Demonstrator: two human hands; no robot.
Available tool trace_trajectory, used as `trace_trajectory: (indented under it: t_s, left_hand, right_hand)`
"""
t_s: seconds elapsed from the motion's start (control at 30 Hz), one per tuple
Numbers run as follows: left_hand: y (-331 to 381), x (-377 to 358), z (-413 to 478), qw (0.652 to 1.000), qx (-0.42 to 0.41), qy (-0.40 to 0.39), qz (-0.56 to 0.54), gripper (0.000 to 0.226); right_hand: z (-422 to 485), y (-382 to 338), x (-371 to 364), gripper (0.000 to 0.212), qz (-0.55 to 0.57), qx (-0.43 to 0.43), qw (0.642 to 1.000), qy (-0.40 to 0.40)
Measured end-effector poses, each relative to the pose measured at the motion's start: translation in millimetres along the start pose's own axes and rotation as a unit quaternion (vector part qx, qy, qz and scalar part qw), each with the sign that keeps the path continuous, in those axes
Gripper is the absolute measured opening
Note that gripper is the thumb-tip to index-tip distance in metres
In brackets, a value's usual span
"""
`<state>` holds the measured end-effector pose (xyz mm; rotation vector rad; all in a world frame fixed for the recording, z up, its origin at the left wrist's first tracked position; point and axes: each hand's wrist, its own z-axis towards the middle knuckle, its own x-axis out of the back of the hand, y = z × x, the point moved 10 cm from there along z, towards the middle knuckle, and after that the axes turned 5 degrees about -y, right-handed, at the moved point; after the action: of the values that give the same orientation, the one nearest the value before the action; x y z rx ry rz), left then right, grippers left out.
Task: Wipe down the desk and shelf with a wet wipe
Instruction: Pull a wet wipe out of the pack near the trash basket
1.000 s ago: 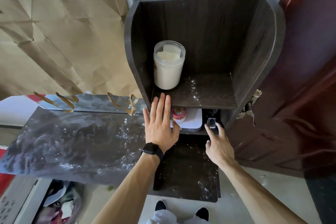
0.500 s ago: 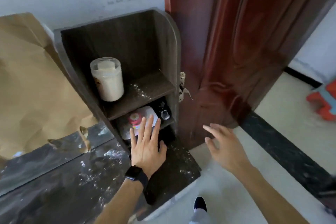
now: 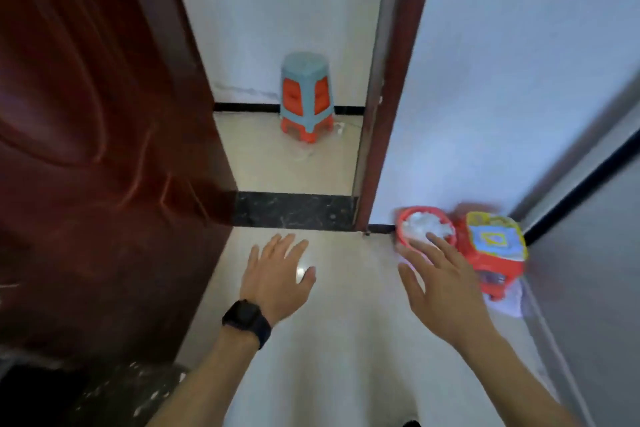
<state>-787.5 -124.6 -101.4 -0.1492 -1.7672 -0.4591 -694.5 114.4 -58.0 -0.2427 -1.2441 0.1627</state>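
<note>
Both hands are held empty with fingers spread wide. The right hand (image 3: 446, 284) is stretched toward the red tub (image 3: 424, 229) at right, probably for a wipe; the left hand (image 3: 277, 276) hangs mid-frame.

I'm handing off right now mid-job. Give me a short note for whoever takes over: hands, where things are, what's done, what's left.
Left hand: open, empty, watch on the wrist.
Right hand: open, empty, reaching toward the red bin of white crumpled stuff by the wall.
A red stool stands next to the bin.
Only a dusty corner of the desk shows at bottom left; the shelf is out of view.
Done: no wiping visible; desk corner still speckled white.
Left: get a wet wipe (none in view), wipe desk and shelf.
</note>
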Motion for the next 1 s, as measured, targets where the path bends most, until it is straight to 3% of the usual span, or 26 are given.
trace_trajectory:
  t_s: [0.2, 0.4, 0.63, 1.0]
  left_hand:
    - [225, -42, 111, 0.988, -0.141, -0.026, 0.052, 0.057]
    - [377, -97, 175, 0.974, -0.208, -0.074, 0.046, 0.053]
    - [475, -177, 265, 0.959, -0.236, -0.146, 0.052, 0.054]
    - [551, -342, 454, 0.919, -0.231, -0.308, 0.084, 0.044]
  right_hand:
    - [-40, 218, 49, 0.04, -0.021, -0.133, 0.991, 0.022]
    - [-66, 359, 84, 0.042, -0.048, -0.247, 0.968, -0.004]
    - [-62, 496, 17, 0.047, -0.041, -0.325, 0.932, -0.155]
    - [25, 674, -156, 0.044, -0.026, -0.329, 0.872, -0.362]
